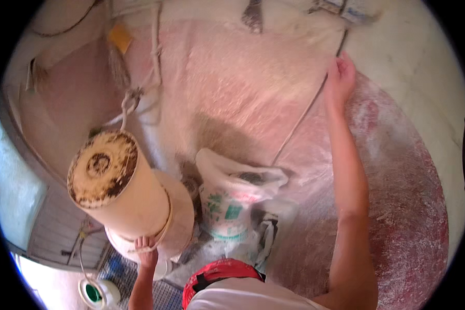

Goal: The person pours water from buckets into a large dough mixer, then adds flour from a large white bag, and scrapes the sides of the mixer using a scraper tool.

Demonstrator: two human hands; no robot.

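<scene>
A cream bucket (124, 201) is tilted with its worn, dark-stained base facing up, over a larger cream container (183, 206). My left hand (145, 244) is closed on the tilted bucket's rim at its lower edge. My right arm reaches up and far to the right. There my right hand (342, 71) has its fingers curled at a thin dark cord (307, 111), which runs down across the pink, dusty wall (274, 67). Between my arms stands a white plastic bag (227, 209) with green and red print, its top gathered loosely. What is inside it is mostly hidden.
A knotted pale rope (130, 101) hangs behind the bucket. A small white pail (111, 294) with green inside and a hose stands at lower left, beside a blue-grey patterned mat (124, 268). A yellow piece (120, 37) is at upper left.
</scene>
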